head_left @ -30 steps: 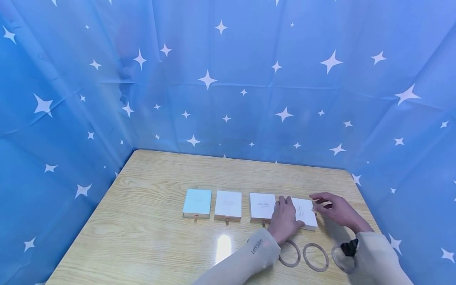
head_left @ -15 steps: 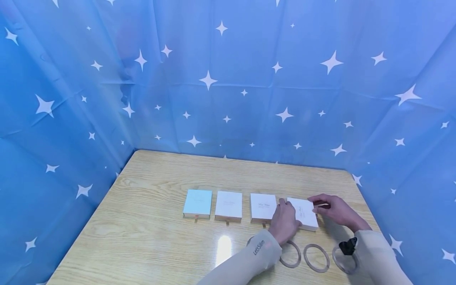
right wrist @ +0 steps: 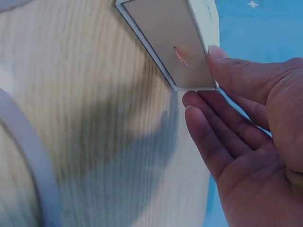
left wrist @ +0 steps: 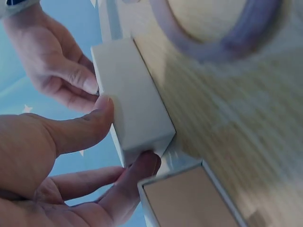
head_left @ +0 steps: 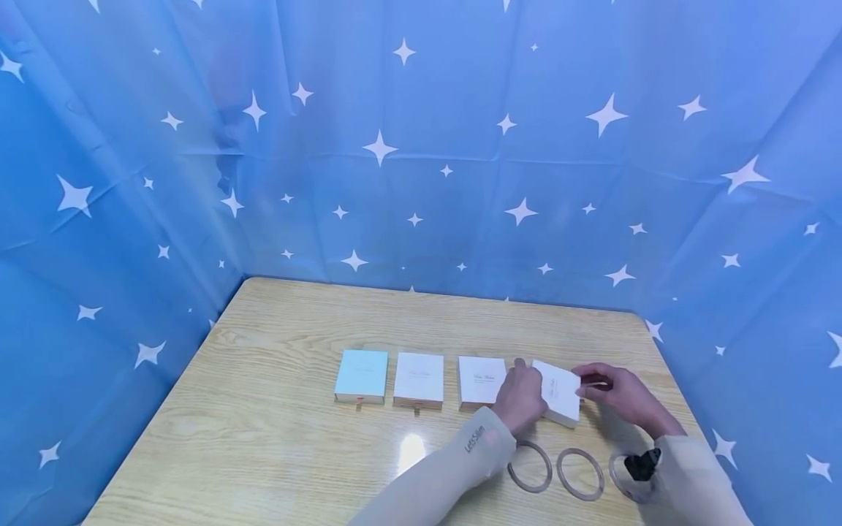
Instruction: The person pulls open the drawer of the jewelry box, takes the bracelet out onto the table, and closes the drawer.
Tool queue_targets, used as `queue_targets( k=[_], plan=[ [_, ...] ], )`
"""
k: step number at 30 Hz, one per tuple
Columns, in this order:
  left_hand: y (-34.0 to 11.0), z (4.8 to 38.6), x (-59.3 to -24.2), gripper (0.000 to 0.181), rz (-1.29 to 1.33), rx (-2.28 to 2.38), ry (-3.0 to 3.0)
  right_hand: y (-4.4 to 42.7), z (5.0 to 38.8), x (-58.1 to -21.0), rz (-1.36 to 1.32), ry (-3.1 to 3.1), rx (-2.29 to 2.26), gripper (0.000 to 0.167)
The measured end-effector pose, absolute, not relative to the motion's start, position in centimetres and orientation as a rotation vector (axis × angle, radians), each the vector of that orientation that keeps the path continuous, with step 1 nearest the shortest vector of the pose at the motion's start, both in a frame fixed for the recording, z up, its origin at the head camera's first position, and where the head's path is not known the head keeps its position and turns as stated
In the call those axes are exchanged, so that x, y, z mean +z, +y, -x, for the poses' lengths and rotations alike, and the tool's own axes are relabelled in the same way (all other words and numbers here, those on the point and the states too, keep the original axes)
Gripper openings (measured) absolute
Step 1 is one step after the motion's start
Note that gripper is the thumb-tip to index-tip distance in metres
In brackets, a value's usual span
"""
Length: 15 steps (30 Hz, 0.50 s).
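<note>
A small white drawer box is between my two hands, tilted at the right end of a row of boxes. My left hand holds it, thumb on its near side and fingertips at its left end, as the left wrist view shows. At its other end my right hand pinches the edge, thumb on one side and fingers below a corner. A thin ribbon pull shows on the beige drawer face in the right wrist view. Beside my left hand lies another white box, partly covered by it.
Further left on the wooden table lie a pale pink-white box and a light blue box. Several greyish bangles lie nearer me, including one bangle by my left sleeve and one partly under my right wrist. A starry blue curtain hangs behind.
The held white box has tipped up and turned slightly. My left hand's fingers have shifted along it, and my right fingers have closed in on its right edge.
</note>
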<state>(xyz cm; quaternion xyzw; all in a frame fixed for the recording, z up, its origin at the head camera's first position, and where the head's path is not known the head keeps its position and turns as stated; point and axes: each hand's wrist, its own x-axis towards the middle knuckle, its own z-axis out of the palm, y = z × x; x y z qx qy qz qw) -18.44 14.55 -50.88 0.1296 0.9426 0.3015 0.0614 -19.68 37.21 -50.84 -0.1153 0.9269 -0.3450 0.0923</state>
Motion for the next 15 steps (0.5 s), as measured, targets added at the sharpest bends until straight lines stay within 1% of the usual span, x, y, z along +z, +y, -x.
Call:
queue_targets(
  k=[7, 10, 15],
  plan=[
    [13.9, 19.9, -50.6, 0.009, -0.484, 0.862, 2.829, 36.9, 18.7, -50.9, 0.245, 2.78, -1.003, 0.038],
    [13.7, 20.7, -50.4, 0.009, -0.458, 0.917, 2.761, 36.7, 18.3, -51.0, 0.2, 2.796, -0.983, 0.038],
    [13.7, 21.9, -50.3, 0.02, -0.368, 0.993, 2.648, 36.4, 17.7, -51.3, 0.144, 2.835, -0.912, 0.044]
  ],
)
